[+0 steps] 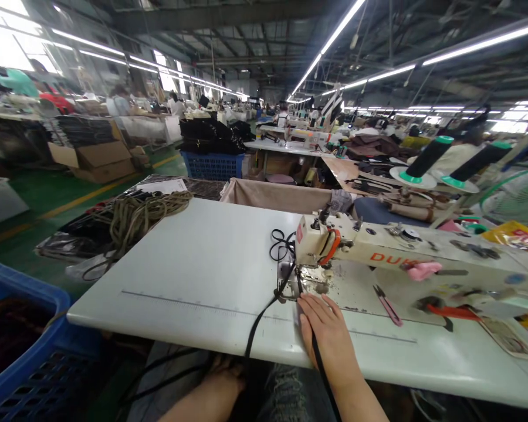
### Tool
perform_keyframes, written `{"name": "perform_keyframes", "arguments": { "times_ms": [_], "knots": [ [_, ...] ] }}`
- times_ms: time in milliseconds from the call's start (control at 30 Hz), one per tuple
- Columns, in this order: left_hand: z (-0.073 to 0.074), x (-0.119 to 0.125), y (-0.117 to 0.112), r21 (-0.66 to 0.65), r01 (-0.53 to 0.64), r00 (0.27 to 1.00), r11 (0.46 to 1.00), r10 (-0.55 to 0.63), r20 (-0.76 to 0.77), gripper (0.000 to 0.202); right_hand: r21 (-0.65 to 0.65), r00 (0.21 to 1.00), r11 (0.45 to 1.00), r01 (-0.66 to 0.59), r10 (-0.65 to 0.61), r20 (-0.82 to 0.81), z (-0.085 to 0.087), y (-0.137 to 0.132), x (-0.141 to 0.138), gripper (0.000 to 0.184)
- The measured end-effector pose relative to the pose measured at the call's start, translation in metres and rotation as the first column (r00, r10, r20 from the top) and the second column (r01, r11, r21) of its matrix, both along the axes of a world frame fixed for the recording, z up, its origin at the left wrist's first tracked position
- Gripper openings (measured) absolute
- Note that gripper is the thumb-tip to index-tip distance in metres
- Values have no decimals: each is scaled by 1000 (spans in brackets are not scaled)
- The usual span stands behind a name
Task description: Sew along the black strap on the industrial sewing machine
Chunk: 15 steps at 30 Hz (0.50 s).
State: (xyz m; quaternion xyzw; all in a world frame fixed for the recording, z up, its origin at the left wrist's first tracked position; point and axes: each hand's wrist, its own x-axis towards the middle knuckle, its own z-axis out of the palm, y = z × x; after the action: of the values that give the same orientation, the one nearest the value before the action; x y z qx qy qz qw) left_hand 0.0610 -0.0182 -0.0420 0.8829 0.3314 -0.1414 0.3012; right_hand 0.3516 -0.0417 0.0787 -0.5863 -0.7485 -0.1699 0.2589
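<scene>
Head view, and we're right over the white surface [193, 275]. The right hand [330, 334] lies flat, fingers stretched out and close together, palm down. It is pressing on a black strap [264, 313] just in front of the needle area of the sewing machine [378, 252]. One run of that strap slips out from under the wrist and drops over the near edge. Another run curves from the presser foot down to the left and off the edge too. More of it lies looped behind the machine head.

The left hand [222, 378] sits low, below the edge of the surface, right where the strap comes down. It's dark there, so I can't tell whether the fingers are closed on the strap or only resting by it.

Pink snips [389, 308] lie on the machine bed, just right of the right hand. A tangle of tan rope [136, 217] sits off the far left corner. A blue crate [22, 328] stands low on the left, and two black thread cones [426, 158] stand behind the machine.
</scene>
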Motion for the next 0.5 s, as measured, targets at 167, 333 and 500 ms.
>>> {"name": "perform_keyframes", "arguments": {
  "times_ms": [167,333,500],
  "knots": [
    [83,36,14,-172,194,973,966,-211,-89,43,26,999,1000,-16,15,46,-3,0,3,33],
    [151,42,53,-697,269,961,665,-230,152,18,22,999,1000,-19,18,44,-8,0,5,32],
    [183,75,92,-132,-184,789,974,226,571,32,8,999,1000,-17,17,35,-6,0,4,33]
  ]
}}
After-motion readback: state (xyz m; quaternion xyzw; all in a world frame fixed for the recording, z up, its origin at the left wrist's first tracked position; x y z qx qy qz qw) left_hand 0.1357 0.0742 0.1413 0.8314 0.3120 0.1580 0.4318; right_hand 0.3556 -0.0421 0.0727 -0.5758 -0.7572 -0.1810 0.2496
